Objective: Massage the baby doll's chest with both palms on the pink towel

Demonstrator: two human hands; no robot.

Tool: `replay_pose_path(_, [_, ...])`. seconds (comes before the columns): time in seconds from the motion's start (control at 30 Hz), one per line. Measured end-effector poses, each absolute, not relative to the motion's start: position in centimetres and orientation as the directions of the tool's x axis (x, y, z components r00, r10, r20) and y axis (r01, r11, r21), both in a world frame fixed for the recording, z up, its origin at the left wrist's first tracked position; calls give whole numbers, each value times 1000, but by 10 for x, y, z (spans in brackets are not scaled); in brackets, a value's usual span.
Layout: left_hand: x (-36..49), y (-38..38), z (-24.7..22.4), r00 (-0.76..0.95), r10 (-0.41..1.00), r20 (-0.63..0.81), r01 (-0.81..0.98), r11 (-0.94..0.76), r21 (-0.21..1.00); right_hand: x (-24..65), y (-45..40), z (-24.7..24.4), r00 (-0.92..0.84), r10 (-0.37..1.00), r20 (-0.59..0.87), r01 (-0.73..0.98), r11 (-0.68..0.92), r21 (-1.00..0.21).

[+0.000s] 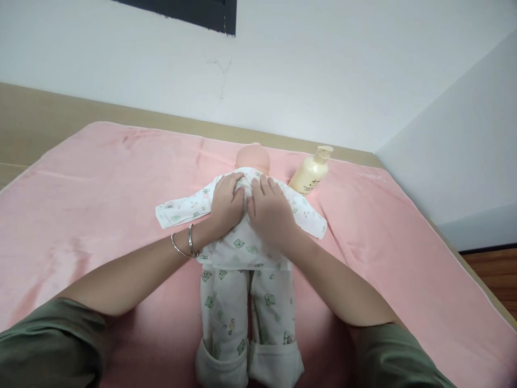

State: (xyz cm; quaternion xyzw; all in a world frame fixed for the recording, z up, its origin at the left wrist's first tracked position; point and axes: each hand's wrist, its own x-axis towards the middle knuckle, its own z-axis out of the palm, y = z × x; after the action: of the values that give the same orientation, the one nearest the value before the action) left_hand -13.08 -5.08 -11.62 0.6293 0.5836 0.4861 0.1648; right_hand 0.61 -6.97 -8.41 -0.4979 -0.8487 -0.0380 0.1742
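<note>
A baby doll (252, 249) in white pyjamas with small green animal prints lies stretched out, its bald head (252, 157) pointing away from me. No face shows on the visible side of the head. My left hand (228, 200) rests flat on the left of the doll's upper body, fingers extended. Beside it, my right hand (271, 207) lies on the right of the upper body with its fingers spread. The two thumbs come close together near the middle. Both pyjama sleeves reach out sideways, and the trouser legs (226, 307) have turned-up cuffs. Neither hand holds anything.
A cream pump bottle (310, 172) leans to the right of the doll's head. Beneath everything spreads a pink mat (121, 199) with some creases, on a wooden surface (36, 118). A white wall (302, 70) rises behind.
</note>
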Motion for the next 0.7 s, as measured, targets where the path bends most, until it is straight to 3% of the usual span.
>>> replay_pose_path(0.1, [-132, -49, -118, -129, 903, 410, 592, -261, 763, -3, -90, -87, -519, 785, 337, 814, 575, -86])
replay_pose_path(0.2, [-132, -46, -120, -99, 906, 412, 694, -234, 681, 0, -80, -85, -520, 803, 290, 793, 580, -185])
replay_pose_path(0.33, [-129, -51, -120, 5, 893, 451, 853, -239, 463, 14, -40, -81, -415, 890, 187, 822, 455, -342])
replay_pose_path(0.43, [-124, -65, -114, 101, 878, 468, 894, -287, 345, 23, -19, -78, -317, 939, 135, 864, 345, -368])
replay_pose_path(0.57, [-123, -74, -102, 187, 857, 481, 898, -347, 270, 21, -27, -73, -281, 947, 159, 911, 315, -266])
replay_pose_path(0.7, [-133, -55, -90, 169, 917, 361, 886, -302, 353, 9, -62, -69, -334, 912, 239, 936, 351, -30])
